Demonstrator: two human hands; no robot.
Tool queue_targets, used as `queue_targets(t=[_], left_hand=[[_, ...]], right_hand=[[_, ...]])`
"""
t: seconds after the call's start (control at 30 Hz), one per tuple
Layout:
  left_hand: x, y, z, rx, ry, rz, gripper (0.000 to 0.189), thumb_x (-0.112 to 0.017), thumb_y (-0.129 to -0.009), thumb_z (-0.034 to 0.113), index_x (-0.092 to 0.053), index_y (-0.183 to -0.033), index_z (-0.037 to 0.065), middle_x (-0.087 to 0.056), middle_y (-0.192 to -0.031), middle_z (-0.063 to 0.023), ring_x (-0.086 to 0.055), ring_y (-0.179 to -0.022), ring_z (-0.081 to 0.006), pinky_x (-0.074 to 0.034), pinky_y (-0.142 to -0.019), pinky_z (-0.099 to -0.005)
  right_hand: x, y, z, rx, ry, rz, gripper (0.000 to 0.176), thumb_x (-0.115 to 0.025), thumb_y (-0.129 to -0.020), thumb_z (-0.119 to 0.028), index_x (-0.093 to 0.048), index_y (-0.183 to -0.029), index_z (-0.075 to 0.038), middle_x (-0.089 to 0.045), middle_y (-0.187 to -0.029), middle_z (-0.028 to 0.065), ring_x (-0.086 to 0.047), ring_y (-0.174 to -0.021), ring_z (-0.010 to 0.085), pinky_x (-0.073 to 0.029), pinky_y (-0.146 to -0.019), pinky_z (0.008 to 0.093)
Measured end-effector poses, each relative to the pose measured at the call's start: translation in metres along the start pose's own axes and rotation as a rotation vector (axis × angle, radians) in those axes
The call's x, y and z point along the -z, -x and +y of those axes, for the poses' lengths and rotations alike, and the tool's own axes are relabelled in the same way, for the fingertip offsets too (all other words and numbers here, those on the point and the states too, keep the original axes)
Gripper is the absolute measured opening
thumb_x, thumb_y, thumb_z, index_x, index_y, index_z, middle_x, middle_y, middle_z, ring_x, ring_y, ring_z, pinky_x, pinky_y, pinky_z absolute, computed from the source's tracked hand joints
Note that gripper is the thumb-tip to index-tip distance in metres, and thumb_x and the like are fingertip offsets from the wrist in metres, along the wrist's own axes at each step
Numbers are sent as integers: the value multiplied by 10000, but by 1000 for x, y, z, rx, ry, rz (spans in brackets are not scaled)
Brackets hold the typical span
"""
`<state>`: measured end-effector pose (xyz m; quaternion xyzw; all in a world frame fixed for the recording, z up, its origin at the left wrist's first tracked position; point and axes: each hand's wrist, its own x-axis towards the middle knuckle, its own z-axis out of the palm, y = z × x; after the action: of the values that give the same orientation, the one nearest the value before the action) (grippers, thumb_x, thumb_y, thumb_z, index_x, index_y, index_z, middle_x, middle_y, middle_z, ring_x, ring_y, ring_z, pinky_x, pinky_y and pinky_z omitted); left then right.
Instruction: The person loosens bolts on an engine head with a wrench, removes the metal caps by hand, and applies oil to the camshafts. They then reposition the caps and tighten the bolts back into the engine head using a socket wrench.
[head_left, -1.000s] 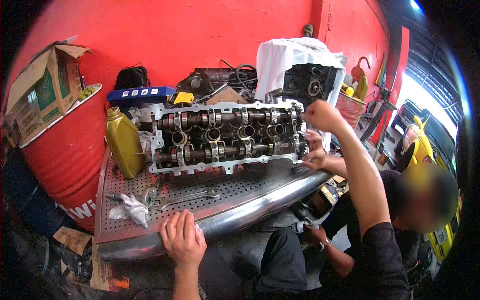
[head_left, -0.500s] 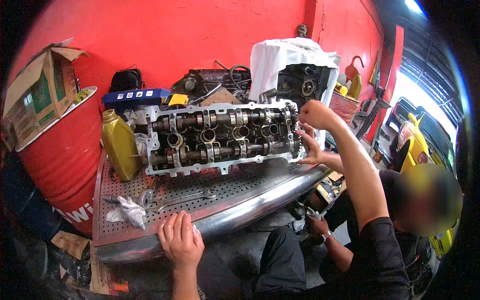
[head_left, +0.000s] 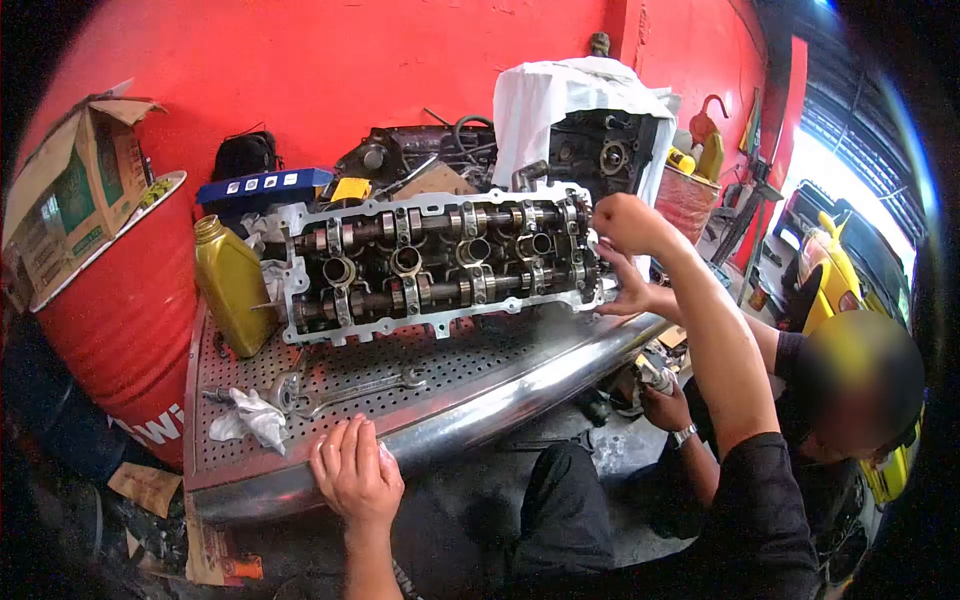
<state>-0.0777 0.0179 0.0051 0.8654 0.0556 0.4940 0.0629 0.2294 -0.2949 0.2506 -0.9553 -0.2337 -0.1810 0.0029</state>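
Observation:
A cylinder head (head_left: 440, 262) with two camshafts lies on the perforated metal bench (head_left: 470, 350). My right hand (head_left: 632, 225) is closed in a fist at its right end, by the chain sprocket; what the fingers grip is hidden. Below it, a co-worker's hand (head_left: 628, 285) touches the same end with spread fingers. My left hand (head_left: 358, 472) rests on the bench's rounded front rail (head_left: 470, 440), fingers laid flat over it. Just behind that hand are a crumpled white rag (head_left: 255, 420), a ratchet (head_left: 283, 390) and a combination wrench (head_left: 365, 388).
A gold oil bottle (head_left: 232, 290) stands left of the cylinder head. Behind are a blue box (head_left: 262, 187) and an engine block (head_left: 600, 150) partly draped in white cloth. A red drum (head_left: 115, 330) stands left. The co-worker's lower hand (head_left: 668, 408) holds a greyish object.
The view has shifted slightly, moving the bench scene up and left. The co-worker's lower hand has risen with the greyish object. My hands keep nearly the same places.

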Motion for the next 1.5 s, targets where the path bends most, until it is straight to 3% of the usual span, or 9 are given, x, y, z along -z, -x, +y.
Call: queue_targets(t=[0.17,0.33,0.43,0.57,0.73,1.0,1.27,1.37,1.5], left_hand=[[1,0,2,-20,-2,-4,329,-623,-794,43,-637,-1118,-14,-679,-1163,-129,-608,-1092,-329,-419,-1003,-513],[2,1,1,-9,17,2,333,-623,-794,34,-634,-1124,-8,-680,-1159,-125,-608,-1091,-329,-415,-1009,-514],[2,1,2,1,19,-2,337,-622,-794,33,-634,-1128,-8,-679,-1160,-126,-606,-1095,-330,-412,-1012,-514],[3,1,4,3,-5,-8,338,-620,-792,33,-638,-1128,-4,-678,-1165,-125,-605,-1100,-330,-413,-1010,-516],[1,1,2,-8,6,-5,338,-619,-791,32,-637,-1127,-3,-675,-1175,-120,-604,-1108,-326,-411,-1015,-520],[2,0,3,-11,2,-1,339,-628,-779,37,-641,-1114,-13,-674,-1171,-122,-603,-1107,-327,-425,-1008,-518],[0,2,2,-5,-13,-13,383,-625,-762,45,-639,-1142,1,-667,-1186,-117,-597,-1114,-325,-407,-1021,-524],[-2,4,0,-6,-16,-13,393,-623,-765,54,-634,-1155,5,-665,-1198,-114,-594,-1120,-323,-404,-1023,-525],[-2,4,0,-14,-27,-6,374,-614,-773,65,-637,-1141,7,-669,-1192,-112,-599,-1115,-316,-406,-1021,-516]], right_hand=[[16,-24,-5,-75,16,126,499,-543,-942,-499,-726,-1009,-40,-718,-959,224,-687,-953,411,-542,-843,482],[0,-56,-9,-83,134,-34,368,-574,-898,-352,-746,-979,-37,-722,-985,216,-692,-980,395,-545,-871,475],[-12,-39,-5,-98,84,109,329,-583,-860,-307,-748,-946,-36,-723,-956,214,-698,-953,396,-553,-857,476],[13,3,-11,-113,-1,-51,328,-603,-853,-337,-745,-960,-61,-721,-949,209,-698,-939,389,-554,-840,476],[5,-12,-7,-84,-7,110,389,-632,-877,-413,-750,-888,-43,-724,-920,202,-703,-910,382,-554,-828,481],[-6,-47,-13,-110,-2,179,359,-623,-864,-339,-744,-940,-9,-718,-983,235,-698,-962,394,-553,-868,471],[-20,-53,4,0,-126,250,342,-643,-881,-326,-675,-840,12,-678,-833,246,-672,-851,431,-524,-772,498],[-13,-45,2,-21,-122,184,324,-635,-881,-353,-724,-957,-51,-715,-972,204,-683,-958,401,-536,-865,478],[-14,-40,1,-26,-112,192,283,-626,-863,-317,-707,-923,-52,-706,-925,214,-681,-918,412,-537,-839,490]])
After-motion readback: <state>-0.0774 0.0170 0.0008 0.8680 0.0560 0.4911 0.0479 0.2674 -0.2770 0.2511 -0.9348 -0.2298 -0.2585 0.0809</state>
